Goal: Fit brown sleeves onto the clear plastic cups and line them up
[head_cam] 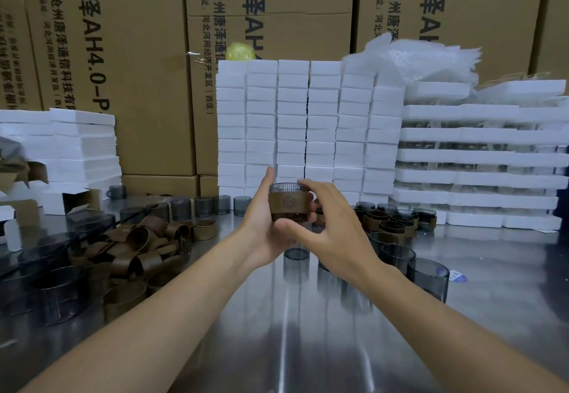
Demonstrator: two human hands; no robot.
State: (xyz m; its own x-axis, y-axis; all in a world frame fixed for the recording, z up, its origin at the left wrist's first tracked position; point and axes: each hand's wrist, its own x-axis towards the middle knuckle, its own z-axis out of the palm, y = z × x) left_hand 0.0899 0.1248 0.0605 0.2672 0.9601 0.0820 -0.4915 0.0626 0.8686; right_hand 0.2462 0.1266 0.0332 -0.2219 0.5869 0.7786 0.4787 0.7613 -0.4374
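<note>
Head view: left hand (264, 229) grips a clear cup (286, 188) wearing a brown sleeve (288, 206), held above the steel table (308, 346). Right hand (334, 232) pinches the cup, fingers on the rim, thumb below. Loose sleeves (138, 248) are piled left, bare cups (203, 206) stand behind them, sleeved cups (388, 223) sit right. Foam stacks (292, 121) and cardboard boxes (123, 54) stand behind.

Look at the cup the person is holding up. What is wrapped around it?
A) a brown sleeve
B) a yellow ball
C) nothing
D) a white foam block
A: a brown sleeve wraps the middle of the cup that the left hand and right hand hold.
</note>
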